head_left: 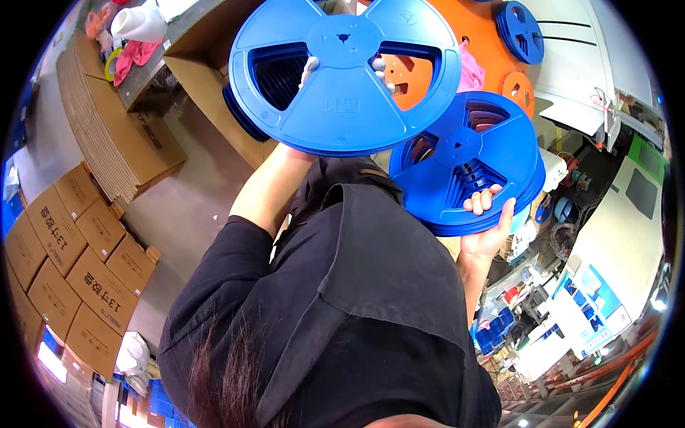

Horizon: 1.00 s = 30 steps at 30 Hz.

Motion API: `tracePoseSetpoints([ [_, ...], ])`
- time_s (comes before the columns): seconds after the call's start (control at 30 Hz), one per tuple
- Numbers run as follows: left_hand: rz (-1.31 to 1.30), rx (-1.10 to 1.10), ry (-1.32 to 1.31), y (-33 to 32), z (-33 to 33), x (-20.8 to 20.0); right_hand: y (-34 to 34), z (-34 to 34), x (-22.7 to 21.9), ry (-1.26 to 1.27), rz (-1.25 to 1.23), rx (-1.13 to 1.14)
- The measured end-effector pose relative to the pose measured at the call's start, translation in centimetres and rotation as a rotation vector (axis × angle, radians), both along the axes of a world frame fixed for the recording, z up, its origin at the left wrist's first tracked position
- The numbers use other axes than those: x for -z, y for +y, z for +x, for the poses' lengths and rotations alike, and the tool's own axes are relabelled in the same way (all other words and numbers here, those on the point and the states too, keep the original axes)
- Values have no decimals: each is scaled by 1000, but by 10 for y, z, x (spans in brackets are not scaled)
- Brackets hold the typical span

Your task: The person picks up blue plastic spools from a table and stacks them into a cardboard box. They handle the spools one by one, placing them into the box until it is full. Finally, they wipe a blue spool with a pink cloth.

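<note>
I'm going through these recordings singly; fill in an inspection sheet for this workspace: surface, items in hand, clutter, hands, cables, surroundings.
Surface: grey tabletop, upper left, only partly visible.
Items in hand: upper blue reel; lower blue reel stack, to its lower right.
Clutter: pink cloth and white container on the grey tabletop.
Left hand: under the upper blue reel, mostly hidden; fingertips show through its windows.
Right hand: grips the lower blue reel stack, fingers in a window, thumb outside the rim.
Cables: cannot tell; the dark area at right is too crowded.
Surroundings: stacked cartons at left; pale machine at right.
</note>
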<state>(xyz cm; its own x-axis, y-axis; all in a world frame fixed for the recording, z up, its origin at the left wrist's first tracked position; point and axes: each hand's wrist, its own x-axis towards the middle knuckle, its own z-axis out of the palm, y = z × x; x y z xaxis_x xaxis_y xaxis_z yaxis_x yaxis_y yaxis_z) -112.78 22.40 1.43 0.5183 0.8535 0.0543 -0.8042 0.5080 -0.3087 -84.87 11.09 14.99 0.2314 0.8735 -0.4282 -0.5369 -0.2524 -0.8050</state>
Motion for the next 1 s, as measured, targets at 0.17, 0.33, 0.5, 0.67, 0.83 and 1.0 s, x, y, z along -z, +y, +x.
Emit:
tracePoseSetpoints([
  [0.17, -80, -98, 205, -24, -14, 19, 14, -5, 2, 63, 23, -133],
  [0.33, -494, -174, 452, -112, -81, 34, 37, -42, 18, 214, -37, -393],
  [0.5, -774, -162, 1060, -176, -126, 58, 73, -104, 62, 297, -188, -752],
  [0.67, -807, -183, 1257, -169, -140, 47, 114, -209, 166, 330, -365, -980],
  [0.83, -815, -294, 1304, -151, -151, 84, 123, -297, 287, 405, -440, -1087],
  [1.0, -817, -236, 1309, -136, -165, 111, 116, -338, 339, 62, -512, -1084],
])
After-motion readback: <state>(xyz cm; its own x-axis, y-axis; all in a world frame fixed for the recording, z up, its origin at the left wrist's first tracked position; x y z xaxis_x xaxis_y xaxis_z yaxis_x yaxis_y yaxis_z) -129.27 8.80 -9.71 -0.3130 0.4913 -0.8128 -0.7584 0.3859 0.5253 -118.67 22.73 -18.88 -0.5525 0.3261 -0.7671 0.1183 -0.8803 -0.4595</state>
